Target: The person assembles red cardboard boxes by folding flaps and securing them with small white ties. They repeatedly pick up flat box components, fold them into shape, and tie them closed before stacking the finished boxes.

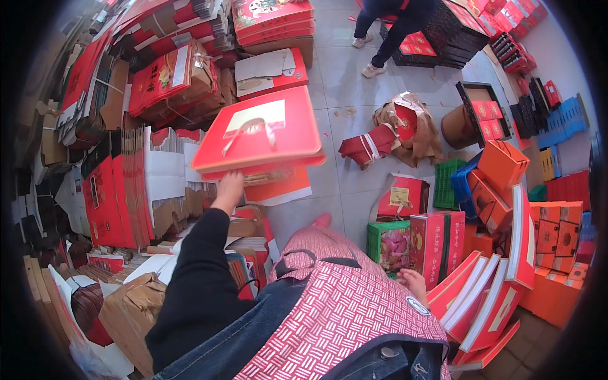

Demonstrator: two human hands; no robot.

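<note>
My left hand (pixel 230 191) grips the near edge of a flat red gift box (pixel 273 134) with a cream panel and a ribbon handle on its lid. Its fingertips are hidden at the box's edge. The box is tilted and slightly blurred, over an orange-red sheet or box (pixel 278 190). My right hand (pixel 415 285) hangs beside my red patterned apron (pixel 335 304), its fingers loosely curled and apart with nothing visible in them. Close to it stand an upright red box (pixel 425 244) and a leaning row of red boxes with white edges (pixel 465 297).
Bundled red cardboard stacks (pixel 120 196) fill the left side. A green crate (pixel 388 246) with pink packets stands ahead of my right hand. Torn brown paper (pixel 421 136) lies on the tiled floor (pixel 335 76). Orange boxes (pixel 557 234) are piled right. Another person's legs (pixel 387 35) show at the top.
</note>
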